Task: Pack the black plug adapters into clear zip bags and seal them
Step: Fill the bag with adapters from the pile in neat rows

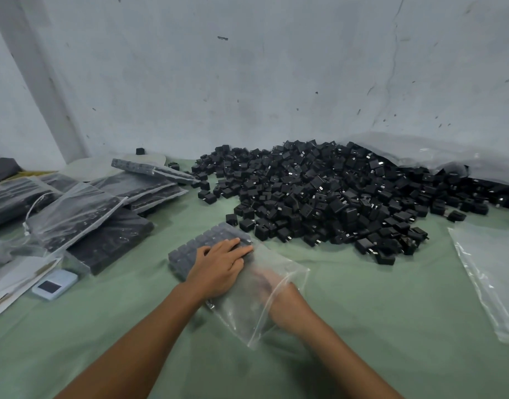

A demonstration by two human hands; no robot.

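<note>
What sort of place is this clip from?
Likely a small packing workshop: a loose heap of black plug adapters on a green-covered table, with filled zip bags stacked at left.

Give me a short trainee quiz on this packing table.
1. True or false: the right hand is inside the clear bag.
2. The filled bags lie: A) to the left, B) to the right, C) on the floor.
3. What does the left hand press on?
Key: 1 true; 2 A; 3 the clear bag, over the packed plugs.
</note>
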